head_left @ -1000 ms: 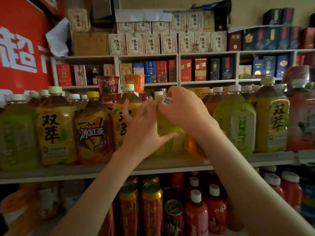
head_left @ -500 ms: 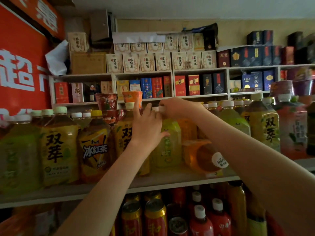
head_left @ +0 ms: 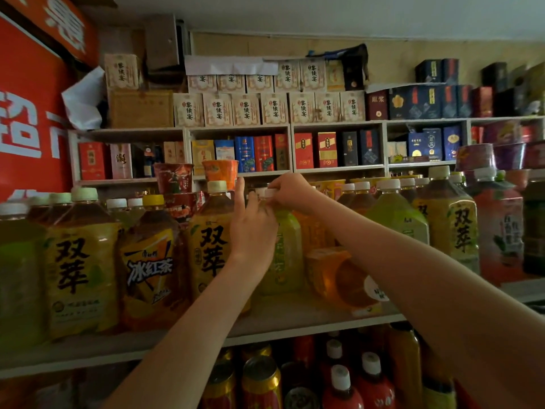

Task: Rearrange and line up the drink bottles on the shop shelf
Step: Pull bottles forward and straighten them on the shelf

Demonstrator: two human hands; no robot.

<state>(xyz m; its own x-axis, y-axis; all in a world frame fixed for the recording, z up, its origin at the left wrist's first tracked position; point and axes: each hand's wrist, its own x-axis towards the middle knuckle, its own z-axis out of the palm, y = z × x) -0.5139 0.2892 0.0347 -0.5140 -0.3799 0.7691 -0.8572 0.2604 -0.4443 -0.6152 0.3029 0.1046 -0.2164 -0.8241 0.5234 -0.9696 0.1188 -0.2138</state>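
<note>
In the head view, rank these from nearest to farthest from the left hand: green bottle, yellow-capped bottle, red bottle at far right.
1. Green bottle: centre, right against the left hand; the right hand pinches its cap.
2. Yellow-capped bottle: to the left, one bottle over.
3. Red bottle: far to the right.

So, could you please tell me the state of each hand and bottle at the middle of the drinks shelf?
Green tea bottle: upright on the shelf, white cap on.
Right hand: pinches that cap.
Left hand: fingers straight, flat against the green tea bottle's side.
Orange drink bottle: lying on its side, cap end towards the shelf's front.
Yellow-label tea bottle: upright, capped.
Iced black tea bottle: upright, capped.
</note>
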